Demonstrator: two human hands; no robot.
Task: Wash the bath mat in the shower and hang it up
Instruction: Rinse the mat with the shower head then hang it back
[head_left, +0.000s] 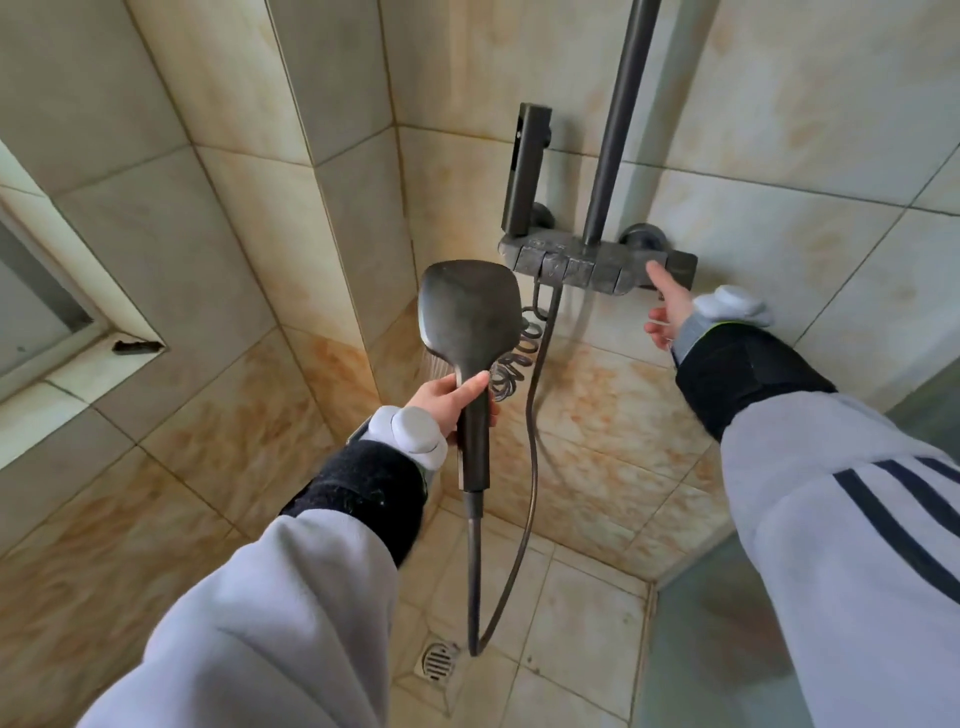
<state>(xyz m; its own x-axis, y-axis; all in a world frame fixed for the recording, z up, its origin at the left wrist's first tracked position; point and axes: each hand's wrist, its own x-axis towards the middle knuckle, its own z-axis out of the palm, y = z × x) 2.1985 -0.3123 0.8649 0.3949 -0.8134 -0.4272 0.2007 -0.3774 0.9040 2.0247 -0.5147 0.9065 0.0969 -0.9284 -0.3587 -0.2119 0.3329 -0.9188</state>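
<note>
Shower head (467, 312), gripped by left hand (452, 400), sprays beside coiled hose (511, 364); right hand (670, 306), fingers straight, touches mixer bar (571, 260).

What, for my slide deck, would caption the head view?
Left hand grips the spraying shower head; right hand reaches to the wall mixer.

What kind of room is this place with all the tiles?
Most likely a shower corner in a bathroom. The left hand holds a hand shower spraying water, a dark mixer is fixed to the tiled wall, and a floor drain sits below.
</note>
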